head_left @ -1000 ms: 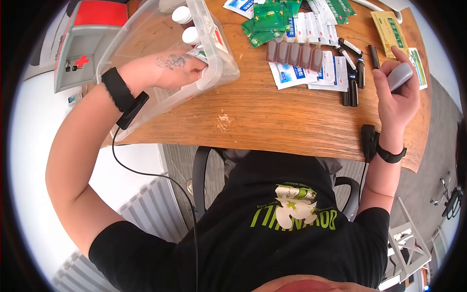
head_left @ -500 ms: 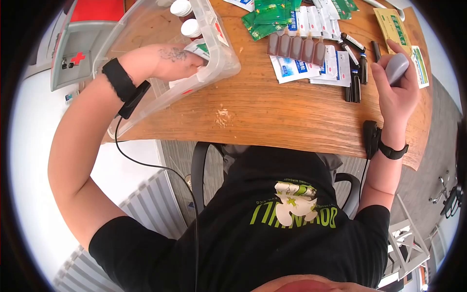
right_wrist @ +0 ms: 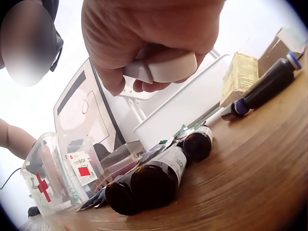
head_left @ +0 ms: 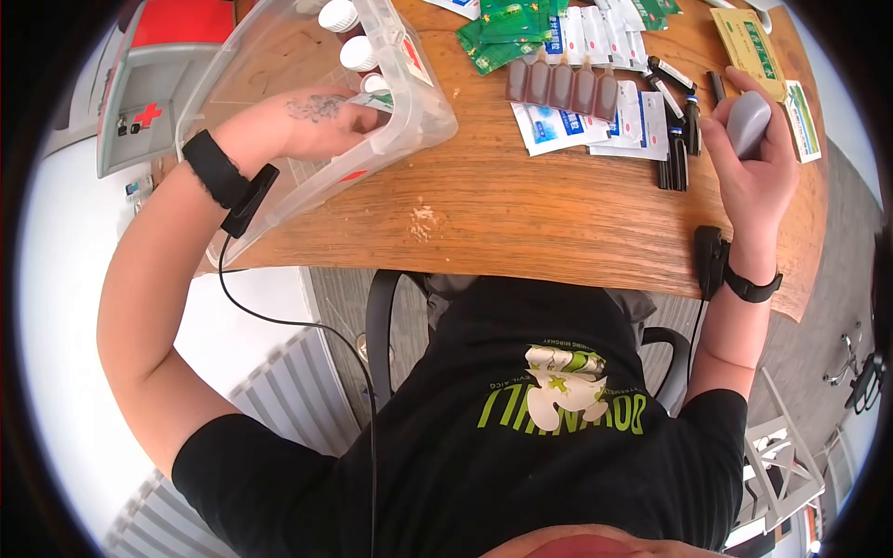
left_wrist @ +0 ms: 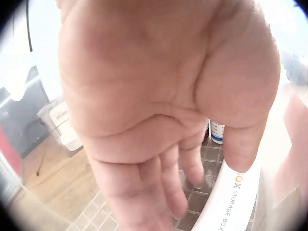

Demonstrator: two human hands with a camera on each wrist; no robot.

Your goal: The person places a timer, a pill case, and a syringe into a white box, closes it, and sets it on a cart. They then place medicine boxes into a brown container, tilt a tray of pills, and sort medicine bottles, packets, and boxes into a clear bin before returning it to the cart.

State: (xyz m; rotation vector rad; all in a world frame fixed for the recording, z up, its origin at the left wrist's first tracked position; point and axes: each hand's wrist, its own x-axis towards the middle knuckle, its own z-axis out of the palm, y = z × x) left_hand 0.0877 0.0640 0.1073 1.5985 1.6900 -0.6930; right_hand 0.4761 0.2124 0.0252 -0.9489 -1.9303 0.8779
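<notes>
Left hand [head_left: 326, 127] inside clear plastic box [head_left: 430, 123]; right hand [head_left: 761, 186] gripping smooth grey rounded object [head_left: 748, 125].
Left fingers extended near white-capped brown bottles [head_left: 358, 54]; right fingers curled round object, above brown wooden table [head_left: 539, 223] near slim dark vials [head_left: 677, 160].

A white strip [left_wrist: 228, 192] reads "STORAGE BOX", a label [right_wrist: 83, 167] on the clear bin [right_wrist: 58, 197], "BOX"; red crosses [right_wrist: 43, 187] mark bin and grey case [head_left: 172, 98].

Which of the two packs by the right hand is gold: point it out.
The gold pack, just beyond the right hand's fingertips. The other pack, nearer the person, is white-edged with green.
</notes>
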